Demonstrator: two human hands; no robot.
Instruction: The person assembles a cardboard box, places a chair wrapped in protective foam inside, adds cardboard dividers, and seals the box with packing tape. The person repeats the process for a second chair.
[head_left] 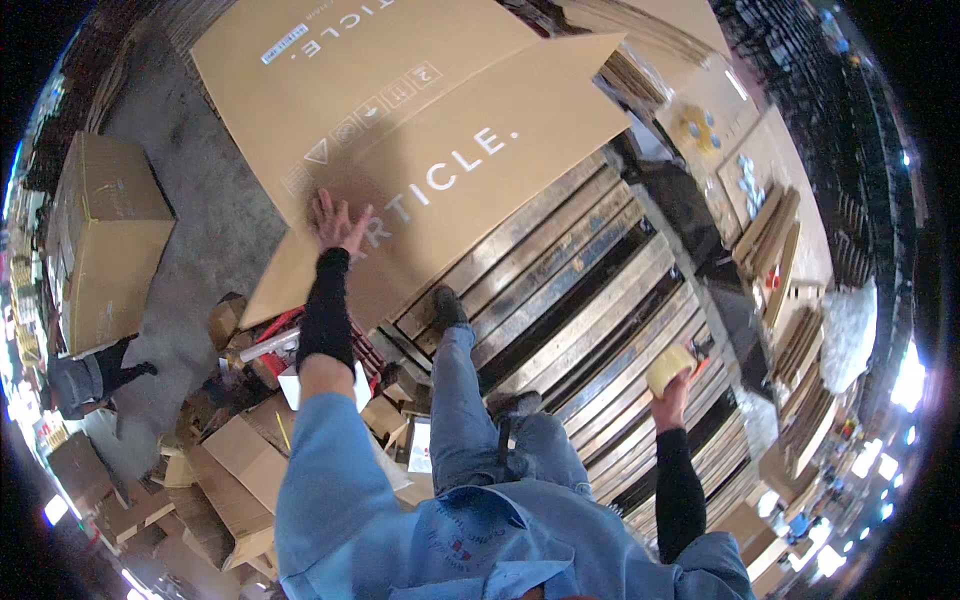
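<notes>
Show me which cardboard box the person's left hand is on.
The large box at top centre: the left hand lies spread on its printed side. The far-left box and lower-left box are clear of that hand.

A grey concrete floor shows at the left, scuffed and dull. Worn wooden pallet slats with dark gaps cover the middle. Discarded cardboard is heaped at the lower left. Along the right runs a pale surface. White glare dots the curved rim, its sources too blurred to identify.
</notes>
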